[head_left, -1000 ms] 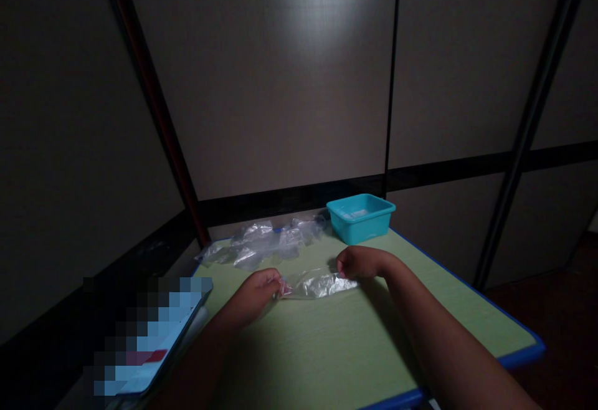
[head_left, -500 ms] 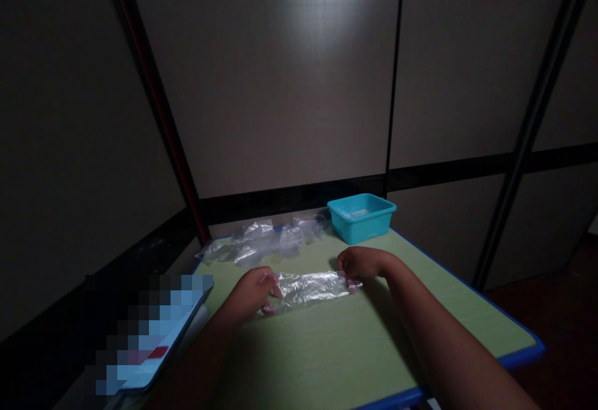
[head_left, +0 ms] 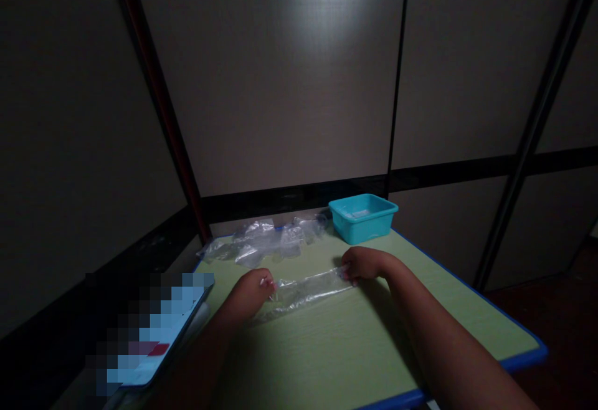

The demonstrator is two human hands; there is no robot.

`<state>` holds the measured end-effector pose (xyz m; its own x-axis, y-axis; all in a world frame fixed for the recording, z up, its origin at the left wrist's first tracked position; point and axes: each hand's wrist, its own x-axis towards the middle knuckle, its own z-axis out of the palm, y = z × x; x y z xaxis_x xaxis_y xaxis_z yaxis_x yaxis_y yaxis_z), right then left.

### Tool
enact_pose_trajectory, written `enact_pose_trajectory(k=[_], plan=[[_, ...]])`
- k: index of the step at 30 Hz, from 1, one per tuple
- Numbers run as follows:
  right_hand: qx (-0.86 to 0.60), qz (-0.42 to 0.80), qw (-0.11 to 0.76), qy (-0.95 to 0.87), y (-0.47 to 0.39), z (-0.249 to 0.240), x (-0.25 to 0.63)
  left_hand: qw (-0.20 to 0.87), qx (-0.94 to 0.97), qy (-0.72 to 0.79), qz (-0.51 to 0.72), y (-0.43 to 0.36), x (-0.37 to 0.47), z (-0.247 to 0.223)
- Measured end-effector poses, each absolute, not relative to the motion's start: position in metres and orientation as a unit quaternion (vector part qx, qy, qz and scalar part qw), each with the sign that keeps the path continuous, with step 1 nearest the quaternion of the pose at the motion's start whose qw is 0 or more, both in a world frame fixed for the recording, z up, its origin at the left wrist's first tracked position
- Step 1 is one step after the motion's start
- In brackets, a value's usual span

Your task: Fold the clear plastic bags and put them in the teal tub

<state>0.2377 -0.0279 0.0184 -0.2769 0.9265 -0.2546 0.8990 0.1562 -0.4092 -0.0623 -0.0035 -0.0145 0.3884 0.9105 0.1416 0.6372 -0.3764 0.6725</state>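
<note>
A clear plastic bag (head_left: 311,290) is stretched between my two hands, low over the green table (head_left: 327,354). My left hand (head_left: 256,290) is closed on its left end. Pinching the right end is my right hand (head_left: 364,263), with the fingertips partly hidden behind the knuckles. The bag looks flat and see-through, with shiny creases along its lower edge. Behind my hands, a heap of clear plastic bags (head_left: 266,242) lies along the far side of the table.
A turquoise plastic basket (head_left: 363,228) stands at the back right corner, with something pale inside. At the left edge a device with a bright, blurred-out screen (head_left: 154,341) leans at an angle. Wardrobe-like panels (head_left: 299,104) rise behind the blue-edged table.
The bag was crinkled and slacker between my hands; now it is pulled flatter and tauter. My right hand has shifted slightly right. The basket and the heap of bags stay put.
</note>
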Motion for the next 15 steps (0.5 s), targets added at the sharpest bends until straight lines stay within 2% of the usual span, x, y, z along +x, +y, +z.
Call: enact_pose_trajectory(k=[11,15], plan=[[-0.649,0.163,0.041,-0.742,-0.0310,0.0236,0.2308,0.232,0.806,0.481,0.256,-0.0042,-0.0606,-0.0110],[-0.666,0.168,0.044,-0.726,-0.0301,0.0227,0.2312,0.218,0.806,0.468,0.289,-0.0022,-0.0601,-0.0118]])
